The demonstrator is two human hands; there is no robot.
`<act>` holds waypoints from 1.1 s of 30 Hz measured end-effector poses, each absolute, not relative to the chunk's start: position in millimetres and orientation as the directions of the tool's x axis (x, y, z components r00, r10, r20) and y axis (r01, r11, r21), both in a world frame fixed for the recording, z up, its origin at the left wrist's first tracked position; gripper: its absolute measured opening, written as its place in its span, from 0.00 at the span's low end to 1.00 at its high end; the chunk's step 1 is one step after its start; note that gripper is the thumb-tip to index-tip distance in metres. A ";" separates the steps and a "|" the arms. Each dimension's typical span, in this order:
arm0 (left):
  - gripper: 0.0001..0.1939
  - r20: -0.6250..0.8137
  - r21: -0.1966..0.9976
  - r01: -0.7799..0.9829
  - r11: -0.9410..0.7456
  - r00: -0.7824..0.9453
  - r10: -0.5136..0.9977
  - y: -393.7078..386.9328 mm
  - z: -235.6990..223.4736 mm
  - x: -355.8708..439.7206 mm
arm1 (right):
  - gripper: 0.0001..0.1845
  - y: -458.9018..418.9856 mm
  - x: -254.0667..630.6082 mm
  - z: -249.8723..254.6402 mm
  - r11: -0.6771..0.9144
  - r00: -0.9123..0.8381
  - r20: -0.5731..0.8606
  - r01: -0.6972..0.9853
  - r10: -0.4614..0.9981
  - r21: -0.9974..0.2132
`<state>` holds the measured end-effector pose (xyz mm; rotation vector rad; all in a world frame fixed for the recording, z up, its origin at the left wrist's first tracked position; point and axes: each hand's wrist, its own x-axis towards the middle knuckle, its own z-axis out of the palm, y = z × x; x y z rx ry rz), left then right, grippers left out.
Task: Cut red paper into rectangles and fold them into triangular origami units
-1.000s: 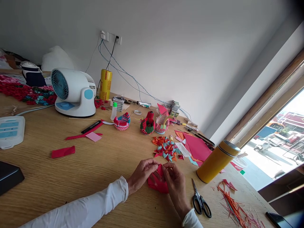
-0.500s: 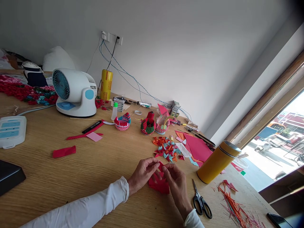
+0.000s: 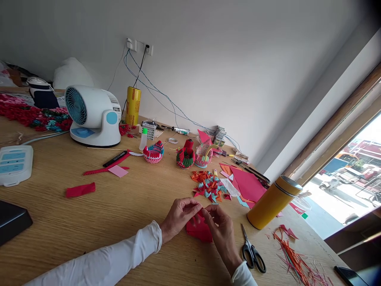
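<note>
My left hand and my right hand meet fingertip to fingertip, both closed in a pinch on a small piece of red paper, mostly hidden by the fingers. Beneath them on the table lies more red paper. Just beyond my hands is a pile of folded paper triangles in orange, light blue and red. Black-handled scissors rest to the right of my right hand. Farther back stand several folded-paper figures, among them a red and green one and a pink and blue one.
A yellow flask stands at the right, near red paper sheets and thin paper strips. At the left are a white fan, a box cutter, a red strip and a clear-lidded box.
My fingers have closed further over the small red paper, so less of it shows between them. Both hands stay in nearly the same place.
</note>
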<state>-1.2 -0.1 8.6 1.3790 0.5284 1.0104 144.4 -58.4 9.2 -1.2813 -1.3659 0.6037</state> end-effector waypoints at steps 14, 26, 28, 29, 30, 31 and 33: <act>0.17 0.307 0.944 -0.256 -0.209 0.442 0.843 4.2 1.4 0.5 | 0.17 -57.7 144.6 12.9 0.255 0.174 0.278 0.143 0.945 -0.956; 0.22 0.142 0.954 -0.300 0.013 0.487 0.862 -2.4 11.8 -1.2 | 0.17 -55.3 145.5 5.0 0.254 0.206 0.277 0.133 0.938 -0.958; 0.22 0.147 0.945 -0.326 0.035 0.516 0.844 -4.0 14.7 -1.9 | 0.18 -55.2 146.1 4.5 0.248 0.210 0.273 0.139 0.939 -0.959; 0.21 0.147 0.941 -0.334 0.047 0.532 0.834 -4.4 15.5 -2.1 | 0.19 -55.3 146.2 4.6 0.245 0.206 0.269 0.138 0.941 -0.960; 0.21 0.145 0.938 -0.341 0.061 0.546 0.825 -4.6 15.9 -2.2 | 0.19 -55.4 146.3 4.7 0.240 0.201 0.263 0.133 0.944 -0.962; 0.20 0.140 0.934 -0.349 0.078 0.557 0.818 -4.6 15.9 -2.2 | 0.20 -55.6 146.2 5.0 0.234 0.196 0.255 0.124 0.947 -0.964; 0.19 0.130 0.924 -0.366 0.111 0.573 0.809 -4.5 15.5 -2.3 | 0.20 -56.1 146.1 5.5 0.221 0.194 0.236 0.100 0.952 -0.970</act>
